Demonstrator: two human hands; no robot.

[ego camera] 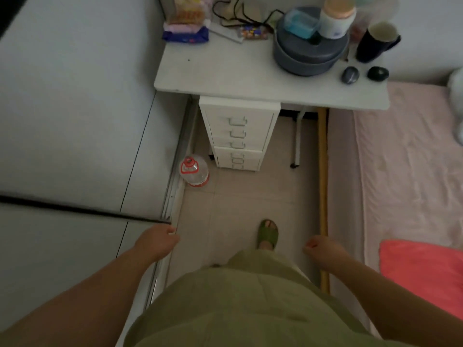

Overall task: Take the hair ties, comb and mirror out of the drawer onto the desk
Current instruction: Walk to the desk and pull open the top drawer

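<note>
The counter (pixel 225 76) at upper centre has a smooth, matt white top. Below it, the drawer unit (pixel 239 132) looks like painted white metal or plastic, which one I cannot tell, with shiny metal handles (pixel 237 121). The floor (pixel 238 196) is pale, smooth tile. At left centre a clear glossy plastic bottle (pixel 194 171) stands. The bed (pixel 406 156) on the right wears creased pink cloth, with a fuzzy coral cloth (pixel 423 269) at lower right. A dark glossy mug (pixel 377 42) sits upper right.
</note>
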